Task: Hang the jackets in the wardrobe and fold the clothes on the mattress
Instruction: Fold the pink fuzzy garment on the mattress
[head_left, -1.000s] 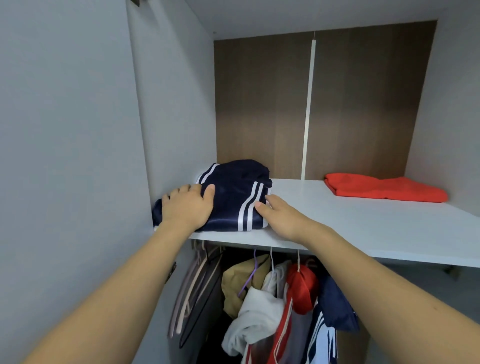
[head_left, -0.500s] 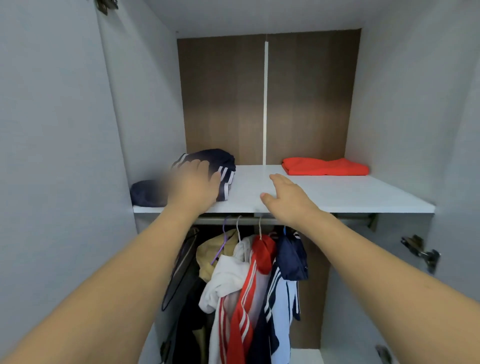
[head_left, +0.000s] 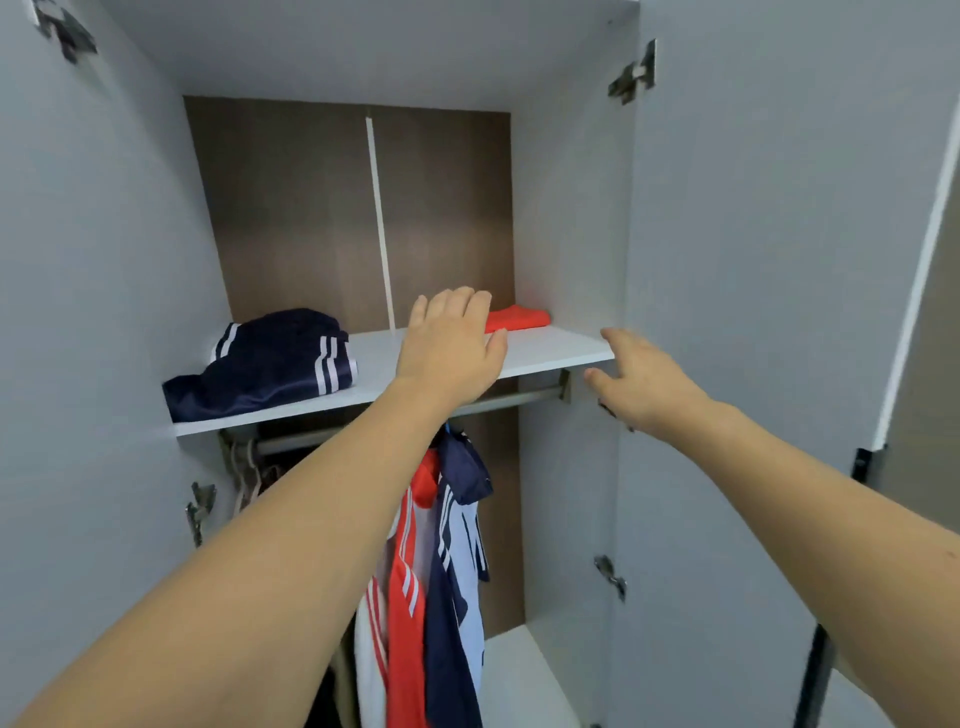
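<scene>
A folded navy garment with white stripes (head_left: 265, 361) lies at the left end of the white wardrobe shelf (head_left: 550, 348). A folded red garment (head_left: 519, 318) lies at the back right of the shelf, partly hidden by my left hand (head_left: 449, 345). That hand hovers in front of the shelf's middle, fingers straight, holding nothing. My right hand (head_left: 636, 382) is off the shelf's right end, by the right door's inner edge (head_left: 623, 260), fingers relaxed and empty. Below the shelf, red, white and navy jackets (head_left: 431, 561) hang from the rail (head_left: 509, 400).
The wardrobe stands open, with a grey left door (head_left: 78, 338) and a grey right door (head_left: 753, 312) close on each side. Hinges (head_left: 631, 75) stick out from both doors. Empty hangers (head_left: 247, 470) sit at the rail's left end.
Both hands have come off the navy garment and moved right, and the view has pulled back. The navy garment stays on the shelf. My right hand has reached the right door's edge.
</scene>
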